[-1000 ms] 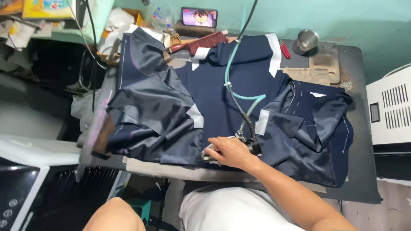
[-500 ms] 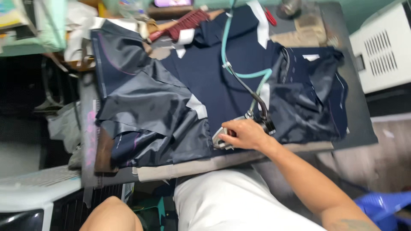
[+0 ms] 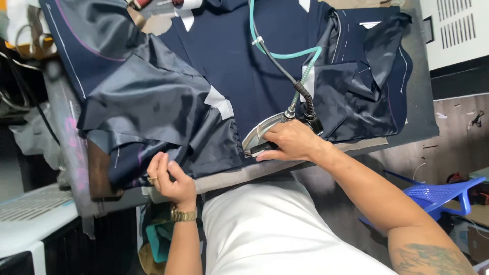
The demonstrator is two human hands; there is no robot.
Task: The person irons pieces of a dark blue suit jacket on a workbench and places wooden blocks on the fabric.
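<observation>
While the dark lining (image 3: 153, 102) lies crumpled across the left half of the frame, the left hand (image 3: 170, 178) pinches its lower edge at the near rim of the table (image 3: 417, 117), fingers curled closed on the cloth; a ring and a gold watch (image 3: 183, 215) show on it. Navy fabric (image 3: 229, 56) spreads flat through the upper middle. Just right of centre, the right hand (image 3: 290, 142) is wrapped around the handle of the iron (image 3: 262, 133), which rests on the fabric, with a teal hose (image 3: 277, 51) and a black cord rising from it. At lower right stands a blue stool (image 3: 443, 196).
</observation>
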